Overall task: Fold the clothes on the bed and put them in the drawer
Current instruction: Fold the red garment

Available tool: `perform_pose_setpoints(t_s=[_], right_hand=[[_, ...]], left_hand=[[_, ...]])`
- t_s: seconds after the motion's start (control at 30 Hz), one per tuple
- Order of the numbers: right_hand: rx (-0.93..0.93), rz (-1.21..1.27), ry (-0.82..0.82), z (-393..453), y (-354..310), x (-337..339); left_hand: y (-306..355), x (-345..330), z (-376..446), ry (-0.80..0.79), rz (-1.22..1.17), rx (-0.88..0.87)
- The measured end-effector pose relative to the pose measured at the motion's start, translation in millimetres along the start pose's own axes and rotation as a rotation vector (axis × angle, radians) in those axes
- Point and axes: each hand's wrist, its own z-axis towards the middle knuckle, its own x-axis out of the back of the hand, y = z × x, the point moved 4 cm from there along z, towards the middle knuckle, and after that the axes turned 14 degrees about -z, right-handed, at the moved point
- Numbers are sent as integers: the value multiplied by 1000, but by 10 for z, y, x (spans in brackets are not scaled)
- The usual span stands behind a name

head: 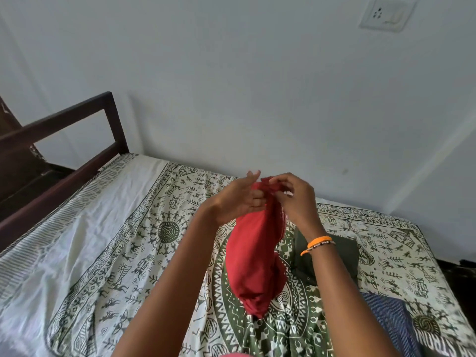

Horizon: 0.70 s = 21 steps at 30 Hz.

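Both hands are raised above the bed (77,228) and hold a red garment (253,258) by its top edge. The left hand (238,199) pinches the bunched cloth from the left, and the right hand (296,199) pinches it from the right, with an orange wristband (315,242) on its wrist. The garment hangs down in a loose bundle over the green and white patterned bedsheet (159,228). A dark green folded garment (332,256) lies on the sheet just right of it, and a blue striped cloth (389,320) lies nearer the lower right. A dark wooden bed frame (64,150) stands at the left, and a wall socket (386,15) sits high on the right of the wall.
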Motion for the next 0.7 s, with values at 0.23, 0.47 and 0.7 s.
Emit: perform_pose_setpoints(t_s=[0.23,0.47,0.7], right_hand=[[32,269,-9,321,-218,407],[136,452,-2,578,-562,876],[99,410,136,737,-545,1249]], left_hand=[[502,7,-17,327,877,-381],[578,59,215,342,1102,-334],[999,71,82,349,776,-511]])
